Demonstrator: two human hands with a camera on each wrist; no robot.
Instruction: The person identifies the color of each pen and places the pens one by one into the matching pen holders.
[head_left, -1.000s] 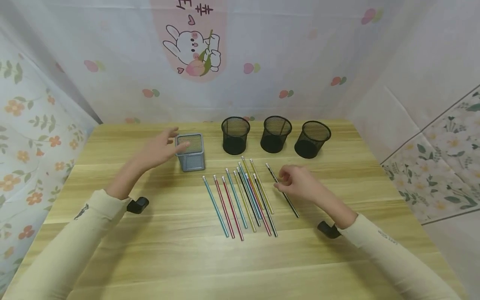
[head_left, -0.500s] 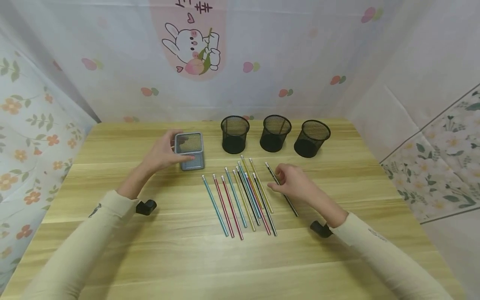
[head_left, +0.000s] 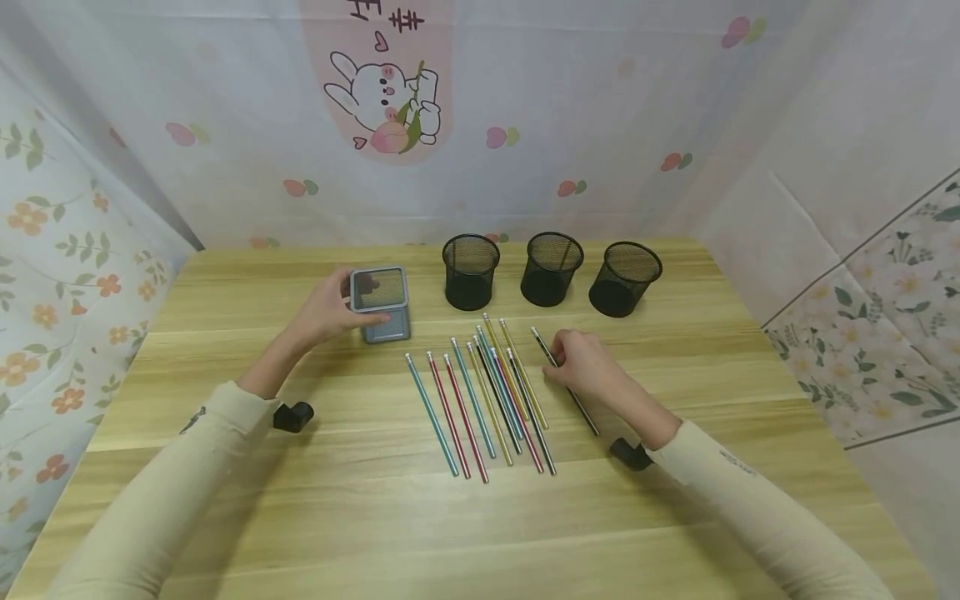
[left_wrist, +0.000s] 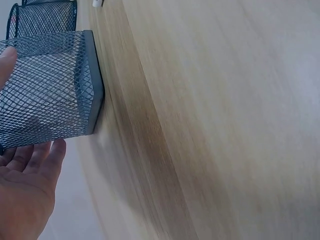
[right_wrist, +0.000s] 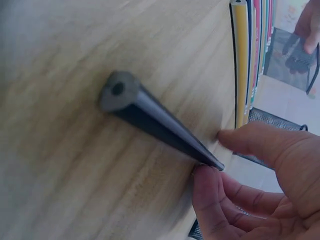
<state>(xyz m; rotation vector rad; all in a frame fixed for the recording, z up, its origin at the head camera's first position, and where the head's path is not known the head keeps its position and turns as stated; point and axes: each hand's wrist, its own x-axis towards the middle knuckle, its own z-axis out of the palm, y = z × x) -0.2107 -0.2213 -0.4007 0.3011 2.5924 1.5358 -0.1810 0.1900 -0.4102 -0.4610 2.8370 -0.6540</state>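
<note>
Left hand (head_left: 322,312) grips square grey mesh pen holder (head_left: 390,328); right hand (head_left: 590,362) touches black pencil (head_left: 582,409), pinch unclosed, so an off-centre squeeze could roll it away.

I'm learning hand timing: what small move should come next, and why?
I'd probably have the right hand bring its thumb against the slim, black pencil: in its wrist view, a fingertip reaches one side, while the thumb seems apart from it. The left hand holds the grey, square mesh holder.

A rabbit-printed cloth (head_left: 472,117) hangs behind the wooden table (head_left: 420,533).
</note>
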